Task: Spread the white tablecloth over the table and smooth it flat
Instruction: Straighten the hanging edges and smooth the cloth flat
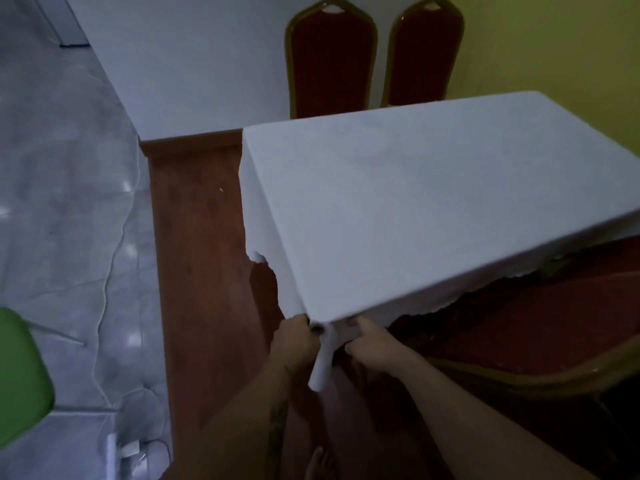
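2 red chairs (375,57) – green seat (20,375) left.

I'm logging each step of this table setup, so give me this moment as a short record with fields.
cloth: white tablecloth covers the tabletop, top looks flat
overhang: hangs down the left and near sides, scalloped hem
left hand: gripping the cloth at the near corner
right hand: gripping the cloth at the same corner, from the other side
corner: excess cloth bunched into a hanging fold
chairs: two red chairs behind the table, another at right
floor: red carpet under the table
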The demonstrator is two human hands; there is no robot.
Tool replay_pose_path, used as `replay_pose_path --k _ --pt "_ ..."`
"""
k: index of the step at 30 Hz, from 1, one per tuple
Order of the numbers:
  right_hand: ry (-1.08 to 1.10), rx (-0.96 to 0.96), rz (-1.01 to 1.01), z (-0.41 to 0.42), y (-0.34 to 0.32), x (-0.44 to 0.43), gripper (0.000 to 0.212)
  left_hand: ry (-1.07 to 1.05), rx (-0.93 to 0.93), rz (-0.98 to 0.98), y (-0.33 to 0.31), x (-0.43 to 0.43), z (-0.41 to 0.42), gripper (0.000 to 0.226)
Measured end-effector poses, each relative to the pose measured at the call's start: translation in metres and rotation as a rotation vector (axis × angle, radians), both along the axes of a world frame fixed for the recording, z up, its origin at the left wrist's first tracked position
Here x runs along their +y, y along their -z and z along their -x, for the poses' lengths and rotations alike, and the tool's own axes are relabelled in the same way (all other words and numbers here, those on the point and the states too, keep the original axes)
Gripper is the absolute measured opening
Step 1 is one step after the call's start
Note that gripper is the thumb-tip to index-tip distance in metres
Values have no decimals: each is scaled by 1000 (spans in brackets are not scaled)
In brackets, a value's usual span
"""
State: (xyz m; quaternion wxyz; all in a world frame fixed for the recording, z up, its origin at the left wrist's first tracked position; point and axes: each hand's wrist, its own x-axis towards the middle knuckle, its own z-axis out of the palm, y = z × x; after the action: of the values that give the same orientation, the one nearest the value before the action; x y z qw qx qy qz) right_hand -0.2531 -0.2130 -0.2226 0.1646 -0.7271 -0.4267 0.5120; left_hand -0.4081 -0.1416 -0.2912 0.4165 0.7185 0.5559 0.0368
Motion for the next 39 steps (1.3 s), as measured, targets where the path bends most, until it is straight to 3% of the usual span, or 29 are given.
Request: replay_pose_path --k 3,7,11,14,16,20,23,25,27,31,35,39 --pt "61 50 21 0 15 -3 35 89 59 -25 3 3 2 14" --pt "28 23 -36 7 31 2 26 222 116 -135 1 11 11 16" --pt "10 -188 -17 30 38 1 55 363 153 -240 3 13 28 13" --pt "135 -220 -42 49 36 3 59 398 148 -222 2 13 42 10" --pt "281 -80 -29 60 33 5 55 379 145 -199 2 9 52 5" --pt "541 74 44 81 31 4 57 284 49 -44 9 -14 75 25" --pt "602 -17 5 97 27 5 38 287 -19 21 11 -20 86 30" --pt "624 -174 -33 103 25 7 20 428 12 72 8 -20 90 26" --pt "649 -334 -51 111 25 9 18 573 67 121 5 -20 101 23" --pt "575 -506 15 131 26 3 14 546 53 158 0 -7 132 16" --pt "467 -540 107 141 17 2 23 514 78 153 -14 34 143 22" --pt "531 -459 159 139 4 7 24 513 63 165 -36 62 124 28"
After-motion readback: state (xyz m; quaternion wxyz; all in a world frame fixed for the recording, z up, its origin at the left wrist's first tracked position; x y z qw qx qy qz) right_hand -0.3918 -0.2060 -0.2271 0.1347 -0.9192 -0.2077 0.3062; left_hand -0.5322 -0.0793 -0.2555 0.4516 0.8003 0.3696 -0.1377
